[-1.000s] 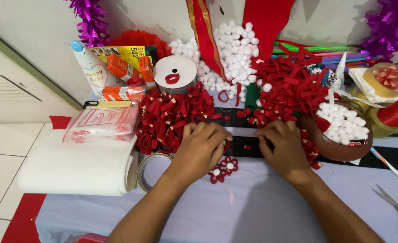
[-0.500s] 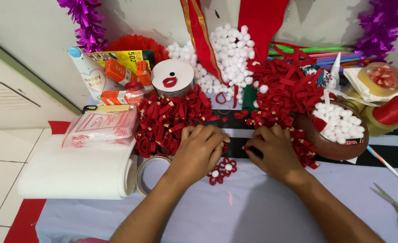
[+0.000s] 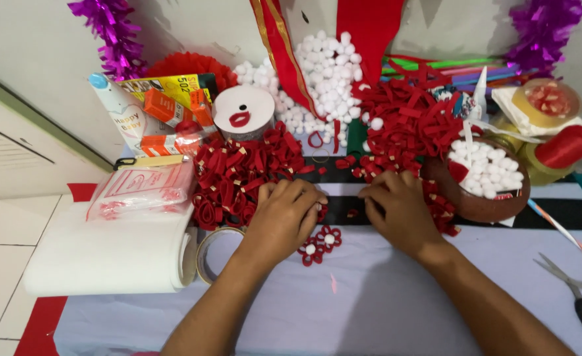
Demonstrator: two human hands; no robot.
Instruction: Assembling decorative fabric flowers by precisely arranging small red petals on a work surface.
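Observation:
My left hand lies palm down at the edge of a heap of red ribbon loops. Its fingers are curled over a bit of red ribbon that shows at the fingertips. Close beside it, my right hand is palm down with its fingers bent, next to a second heap of red loops. I cannot see what is under that hand. Two small red ribbon flowers with white pompom centres lie on the lilac cloth just below and between my hands.
A white felt roll, a tape ring and a plastic packet lie at the left. At the right are a brown bowl of white pompoms, tape rolls and scissors. Loose pompoms and a ribbon spool sit behind.
My right hand has shifted slightly left, closer to the left hand. Both hands stay low over the loops, and the view has tilted a little.

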